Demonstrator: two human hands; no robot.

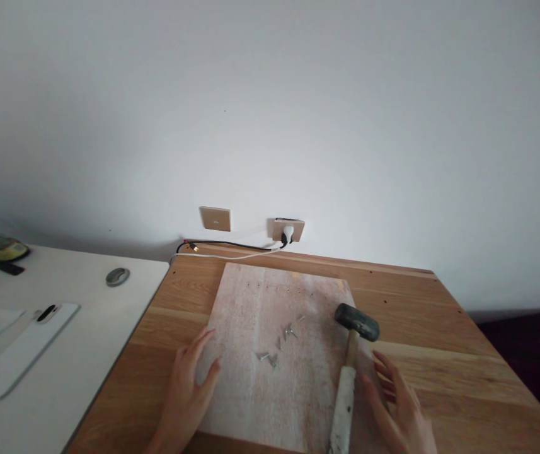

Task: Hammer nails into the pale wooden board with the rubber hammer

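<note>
A pale wooden board [251,391] lies on the brown wooden table. At its left edge is my left hand [189,381], thumb and fingers apart, the tips reaching over the board's side. My right hand [399,400] is by the board's right edge, its fingers loosely curved and apart, just right of a mallet. The mallet [344,397] has a black head [357,321] and a worn white grip, and rests along the right part of the board. Several silver screws [290,331] are scattered over the board's middle. A row of small holes runs near its far edge.
Behind the table [402,296] is a wall with a socket [293,229] holding plugs, and cables [232,244] along the back edge. On the left, a white table [90,334] bears a phone [24,353], a round grey disc [117,277] and a bottle [2,247].
</note>
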